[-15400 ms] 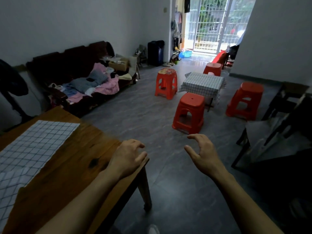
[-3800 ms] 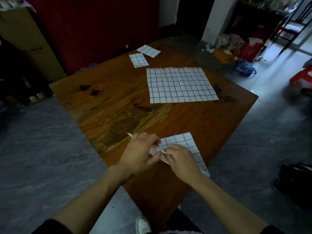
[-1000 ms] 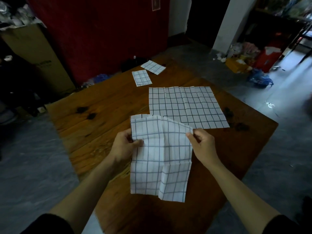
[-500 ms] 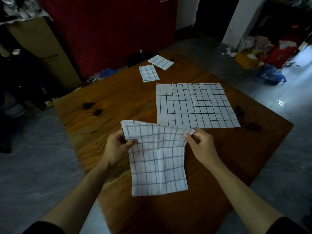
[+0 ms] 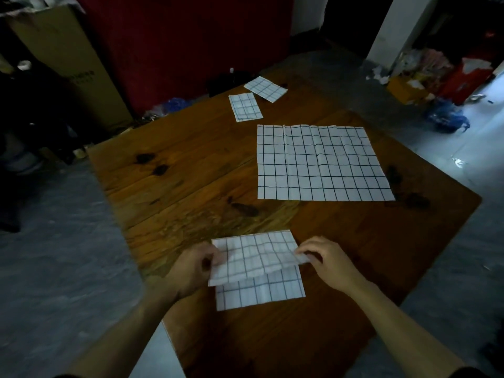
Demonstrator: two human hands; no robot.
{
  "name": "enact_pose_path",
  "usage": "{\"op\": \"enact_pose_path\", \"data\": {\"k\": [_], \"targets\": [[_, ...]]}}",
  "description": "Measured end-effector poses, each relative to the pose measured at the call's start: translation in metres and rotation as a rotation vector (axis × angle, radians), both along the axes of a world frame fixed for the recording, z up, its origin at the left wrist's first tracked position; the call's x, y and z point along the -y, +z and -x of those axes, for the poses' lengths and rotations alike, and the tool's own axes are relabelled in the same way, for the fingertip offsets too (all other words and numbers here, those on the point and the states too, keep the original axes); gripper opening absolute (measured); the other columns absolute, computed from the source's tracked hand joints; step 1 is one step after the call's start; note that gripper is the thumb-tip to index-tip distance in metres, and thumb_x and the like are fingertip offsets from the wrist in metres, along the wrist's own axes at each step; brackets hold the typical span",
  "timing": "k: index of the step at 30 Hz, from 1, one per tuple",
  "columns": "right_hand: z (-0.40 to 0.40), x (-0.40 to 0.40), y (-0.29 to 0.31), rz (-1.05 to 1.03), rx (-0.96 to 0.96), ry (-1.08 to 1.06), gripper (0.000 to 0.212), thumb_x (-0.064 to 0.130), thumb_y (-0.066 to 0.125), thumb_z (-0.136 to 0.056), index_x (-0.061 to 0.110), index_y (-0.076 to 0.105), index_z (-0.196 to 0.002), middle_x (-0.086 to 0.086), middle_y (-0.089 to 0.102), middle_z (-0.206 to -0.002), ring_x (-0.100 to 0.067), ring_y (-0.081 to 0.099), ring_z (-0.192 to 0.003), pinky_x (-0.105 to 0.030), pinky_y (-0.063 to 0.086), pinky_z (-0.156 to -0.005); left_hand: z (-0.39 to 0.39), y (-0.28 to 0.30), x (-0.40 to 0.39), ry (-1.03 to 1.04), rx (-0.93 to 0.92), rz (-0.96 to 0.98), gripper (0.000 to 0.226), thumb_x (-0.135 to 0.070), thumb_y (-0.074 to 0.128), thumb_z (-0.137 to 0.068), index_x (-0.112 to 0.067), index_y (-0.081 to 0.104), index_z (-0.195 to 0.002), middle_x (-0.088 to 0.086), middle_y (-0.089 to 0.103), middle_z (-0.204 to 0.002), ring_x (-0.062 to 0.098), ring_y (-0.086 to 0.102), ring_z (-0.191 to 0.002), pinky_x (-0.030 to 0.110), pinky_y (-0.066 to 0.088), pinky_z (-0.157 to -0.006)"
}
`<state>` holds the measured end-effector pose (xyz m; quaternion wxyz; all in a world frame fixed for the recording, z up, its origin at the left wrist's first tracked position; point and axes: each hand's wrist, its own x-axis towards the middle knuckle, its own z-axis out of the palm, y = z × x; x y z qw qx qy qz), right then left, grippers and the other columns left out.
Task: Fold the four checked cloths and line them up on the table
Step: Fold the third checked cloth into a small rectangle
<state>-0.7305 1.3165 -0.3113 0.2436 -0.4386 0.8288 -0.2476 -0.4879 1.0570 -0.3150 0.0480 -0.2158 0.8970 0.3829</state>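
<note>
A white checked cloth (image 5: 259, 268) lies near the front edge of the wooden table (image 5: 191, 173), its upper layer folded over toward me and not quite covering the lower one. My left hand (image 5: 193, 266) pinches its left edge, and my right hand (image 5: 327, 261) pinches its right corner. A large checked cloth (image 5: 319, 163) lies spread flat further back on the right. Two small folded checked cloths (image 5: 245, 107) (image 5: 266, 88) sit side by side at the far end of the table.
A tall cardboard box (image 5: 68, 64) stands at the back left against a red wall. Bags and clutter (image 5: 441, 77) lie on the floor at the back right. Grey floor surrounds the table on both sides.
The cloth I held up by its top corners has come down onto the table, and its top half is folded over toward me. Both hands moved down with it.
</note>
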Motion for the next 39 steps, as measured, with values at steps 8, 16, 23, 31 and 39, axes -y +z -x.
{"op": "enact_pose_path", "data": {"k": [8,16,23,31,39], "targets": [[-0.005,0.012,-0.009,-0.108,0.02,-0.057,0.032,0.012,0.054,-0.097,0.029,0.061,-0.122,0.014,0.055,-0.125,-0.005,0.048,-0.121,-0.031,0.043,-0.106,0.001,-0.006,-0.004,0.009,0.133,0.084,0.021,-0.019,0.058,-0.094,-0.033,0.062,-0.108,-0.014,0.058,-0.114,0.001,0.055,-0.101,0.028,0.053,-0.086],[-0.023,0.064,-0.023,-0.091,-0.086,0.067,0.047,0.025,0.055,-0.098,0.022,0.043,-0.144,0.006,0.037,-0.151,-0.012,0.031,-0.141,-0.029,0.029,-0.116,0.05,-0.004,-0.023,-0.052,0.23,0.397,0.05,-0.038,0.053,-0.095,-0.026,0.043,-0.143,-0.005,0.04,-0.15,0.017,0.034,-0.137,0.035,0.031,-0.111],[-0.039,0.085,-0.053,-0.188,-0.191,0.262,0.067,0.034,0.043,-0.101,0.016,0.009,-0.156,0.002,0.0,-0.164,-0.014,-0.009,-0.15,-0.036,-0.001,-0.123,0.089,-0.024,-0.056,-0.228,0.327,0.513,0.08,-0.041,0.051,-0.096,-0.015,0.005,-0.156,0.006,0.004,-0.165,0.024,0.004,-0.151,0.046,0.01,-0.121],[-0.024,0.073,-0.072,-0.246,-0.276,0.281,0.066,0.047,0.022,-0.1,0.017,0.005,-0.156,0.002,-0.007,-0.164,-0.012,-0.014,-0.149,-0.04,-0.003,-0.123,0.085,-0.039,-0.061,-0.179,0.381,0.473,0.078,-0.044,0.045,-0.098,-0.011,0.004,-0.156,0.01,0.0,-0.165,0.026,-0.001,-0.151,0.046,0.005,-0.122],[-0.003,0.064,-0.072,-0.187,-0.274,0.134,0.057,0.037,0.039,-0.102,0.019,0.022,-0.154,0.001,0.013,-0.163,-0.013,0.006,-0.15,-0.037,0.003,-0.123,0.077,-0.029,-0.045,0.021,0.397,0.509,0.062,-0.041,0.042,-0.099,-0.015,0.024,-0.152,0.005,0.027,-0.158,0.025,0.024,-0.145,0.045,0.021,-0.119]]}}
